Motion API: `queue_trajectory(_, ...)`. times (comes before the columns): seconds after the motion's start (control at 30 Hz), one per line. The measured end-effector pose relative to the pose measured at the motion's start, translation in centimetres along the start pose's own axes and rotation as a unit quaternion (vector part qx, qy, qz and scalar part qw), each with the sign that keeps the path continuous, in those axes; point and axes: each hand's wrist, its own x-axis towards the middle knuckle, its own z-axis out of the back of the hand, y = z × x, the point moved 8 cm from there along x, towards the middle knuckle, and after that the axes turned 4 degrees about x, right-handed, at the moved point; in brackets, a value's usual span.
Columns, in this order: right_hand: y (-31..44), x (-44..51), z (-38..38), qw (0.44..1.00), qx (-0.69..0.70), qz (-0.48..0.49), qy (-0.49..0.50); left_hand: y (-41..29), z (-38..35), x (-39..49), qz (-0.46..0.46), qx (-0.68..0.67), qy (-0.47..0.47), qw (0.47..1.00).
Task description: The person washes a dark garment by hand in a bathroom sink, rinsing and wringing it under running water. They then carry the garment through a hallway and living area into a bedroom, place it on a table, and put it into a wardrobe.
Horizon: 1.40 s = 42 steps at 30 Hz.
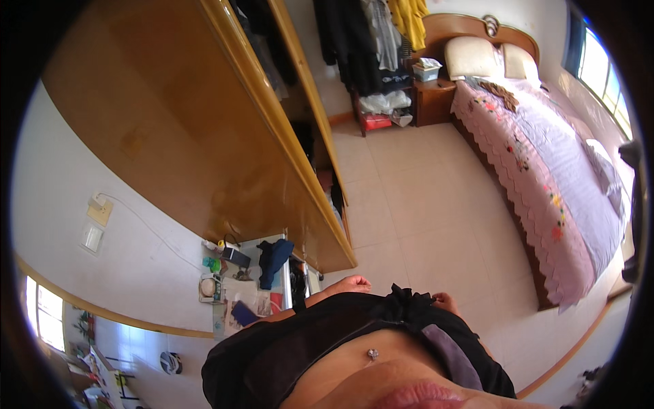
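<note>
My left hand (351,283) shows beyond the black top, beside the lower corner of a wooden wardrobe (311,230); its fingers are loosely curled and nothing is seen in it. On the other side of the body, my right hand (446,302) is partly covered by the top, over the tiled floor, and its fingers are too hidden to read. Close to the arm on the picture's left stands a small table (277,284) bearing a dark blue cloth (275,262), a dark blue phone-like object (244,313), papers, a black box (236,257) and a green container (211,264).
A bed (552,168) with a pink floral cover stands at the right. At the back are a wooden nightstand (426,107), a tissue-topped box (427,71) and a rack with hanging clothes (352,46). The wardrobe's door stands ajar. A doorway opens at lower left.
</note>
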Motion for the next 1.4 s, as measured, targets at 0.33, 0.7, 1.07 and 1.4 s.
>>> queue_trajectory(0.33,-3.4,13.2,8.7,0.998,0.026,-0.045,-0.035,-8.5,4.5,9.2,0.054,-0.025,-0.065,0.996)
queue_trajectory(0.7,5.0,35.4,17.8,0.996,-0.02,0.02,0.082,-15.9,9.0,24.0,0.012,-0.047,-0.229,0.972)
queue_trajectory(1.07,7.8,47.2,24.7,0.987,-0.08,-0.091,0.106,-20.4,8.2,27.9,0.082,-0.075,-0.296,0.949)
queue_trajectory(1.4,11.6,57.9,17.7,0.965,-0.078,-0.078,0.239,-20.9,19.6,32.5,0.034,-0.084,-0.406,0.909)
